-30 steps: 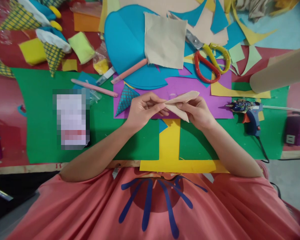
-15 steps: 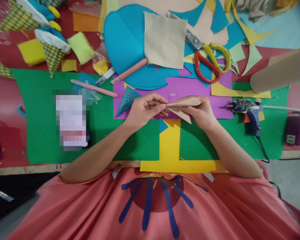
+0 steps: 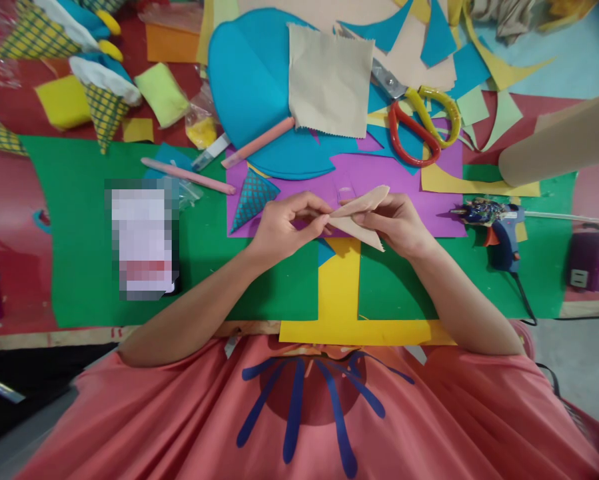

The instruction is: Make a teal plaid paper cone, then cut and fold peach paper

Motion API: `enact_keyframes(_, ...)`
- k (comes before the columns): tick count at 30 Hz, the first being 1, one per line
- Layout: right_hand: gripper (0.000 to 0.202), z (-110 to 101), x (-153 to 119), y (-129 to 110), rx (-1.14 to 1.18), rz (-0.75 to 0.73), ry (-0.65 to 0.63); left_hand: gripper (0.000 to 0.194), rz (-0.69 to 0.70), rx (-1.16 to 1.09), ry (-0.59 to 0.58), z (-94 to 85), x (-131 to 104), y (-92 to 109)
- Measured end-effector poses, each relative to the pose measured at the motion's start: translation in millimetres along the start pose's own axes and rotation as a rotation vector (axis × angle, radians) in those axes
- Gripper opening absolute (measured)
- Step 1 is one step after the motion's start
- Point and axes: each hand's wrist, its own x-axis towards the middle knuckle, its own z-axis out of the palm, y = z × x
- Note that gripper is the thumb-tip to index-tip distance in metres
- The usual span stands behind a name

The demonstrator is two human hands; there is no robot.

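Observation:
Between my hands is a piece of beige fabric (image 3: 359, 230), folded so two flaps spread toward the right, with a zigzag-cut edge on the lower one. My left hand (image 3: 294, 223) pinches its narrow left end between thumb and fingers. The fingers of my right hand (image 3: 396, 223) grip the fabric at the flaps; some fingertips are hidden behind it. Just left of my left hand lies a teal checked fabric triangle (image 3: 253, 199) on a purple sheet (image 3: 404, 177). Beyond the hands, a square of beige fabric (image 3: 332, 83) rests on a blue round piece (image 3: 249, 87).
Scissors (image 3: 414, 120) with red and yellow handles lie at the upper right. A glue gun (image 3: 504, 230) sits on the right, its cord trailing. A cardboard tube (image 3: 554, 143) juts in. At left are a blurred phone (image 3: 142, 240), pink pens (image 3: 189, 177) and checked cones (image 3: 104, 107).
The upper flap of the beige fabric has tilted upward and its tip has shifted left, so the flaps spread wider. My right fingers have moved slightly; my left hand keeps its pinch.

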Motion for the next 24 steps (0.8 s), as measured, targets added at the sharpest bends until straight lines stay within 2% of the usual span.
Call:
enact_keyframes(9,0.014,-6,1,2,0.047,-0.069,-0.098,0.027,-0.087,-0.219,0.042,3.9,3,-2)
enact_keyframes(14,0.016,-10,0,-3,-0.095,-0.126,-0.121,0.024,-0.049,-0.207,0.076,2.3,4,-1)
enact_keyframes(19,0.021,-9,-1,-9,-0.280,-0.203,-0.134,0.021,-0.080,-0.140,0.114,1.4,5,-3)
enact_keyframes(24,0.017,-7,-2,-6,-0.298,-0.232,-0.144,0.015,-0.058,-0.084,0.129,-0.2,5,-6)
